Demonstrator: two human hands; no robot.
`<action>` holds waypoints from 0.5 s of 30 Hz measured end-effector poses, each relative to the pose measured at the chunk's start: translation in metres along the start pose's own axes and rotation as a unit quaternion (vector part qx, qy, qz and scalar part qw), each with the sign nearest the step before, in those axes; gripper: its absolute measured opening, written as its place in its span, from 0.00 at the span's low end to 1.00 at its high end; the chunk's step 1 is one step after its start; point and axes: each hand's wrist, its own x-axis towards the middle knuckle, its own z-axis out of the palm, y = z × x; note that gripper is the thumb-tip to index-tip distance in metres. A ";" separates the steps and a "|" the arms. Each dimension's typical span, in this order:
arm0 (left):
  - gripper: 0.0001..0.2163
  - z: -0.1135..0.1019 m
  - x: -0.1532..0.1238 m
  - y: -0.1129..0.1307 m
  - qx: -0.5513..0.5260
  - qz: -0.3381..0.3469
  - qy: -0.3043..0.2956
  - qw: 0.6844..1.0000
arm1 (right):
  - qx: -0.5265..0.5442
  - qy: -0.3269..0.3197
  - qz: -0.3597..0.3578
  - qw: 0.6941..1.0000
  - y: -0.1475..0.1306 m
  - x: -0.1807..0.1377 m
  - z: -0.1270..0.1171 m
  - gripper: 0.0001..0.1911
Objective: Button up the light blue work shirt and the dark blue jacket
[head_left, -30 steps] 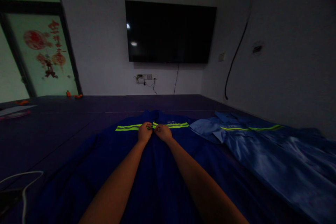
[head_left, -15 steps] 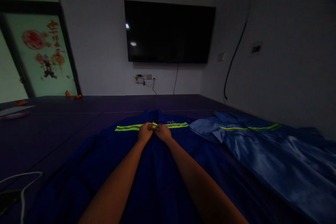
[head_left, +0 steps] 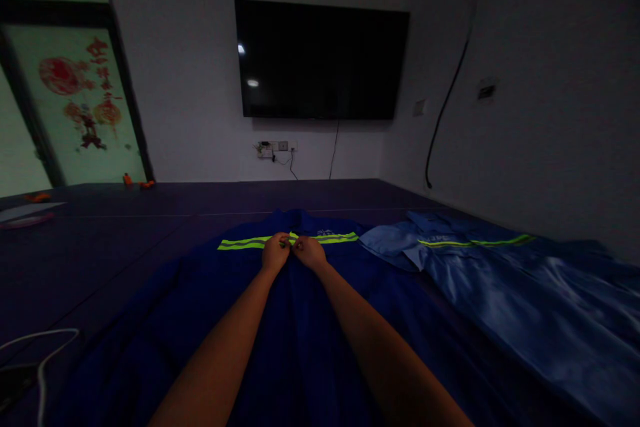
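Note:
A dark blue work jacket (head_left: 210, 293) with a yellow-green reflective stripe (head_left: 240, 244) lies spread flat on the dark table (head_left: 100, 233) in front of me. My left hand (head_left: 276, 253) and my right hand (head_left: 311, 252) meet at the middle of its chest, right on the stripe. Both hands are closed in a pinch on the jacket's front opening, fingertips almost touching each other. What sits between the fingertips is too small and dark to make out.
A lighter blue jacket (head_left: 500, 280) with its own reflective stripe lies to the right, near the wall. A white cable (head_left: 45, 340) curls at the table's left front. A black screen (head_left: 320, 60) hangs on the far wall. Small orange items (head_left: 135, 181) sit at the table's far left.
Nothing has visibly changed with the hands or the jacket; only the view has drifted slightly.

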 end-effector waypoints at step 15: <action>0.12 -0.002 -0.002 0.003 0.025 -0.010 -0.011 1.000 | 0.002 -0.012 0.004 1.000 -0.001 -0.001 -0.003 0.08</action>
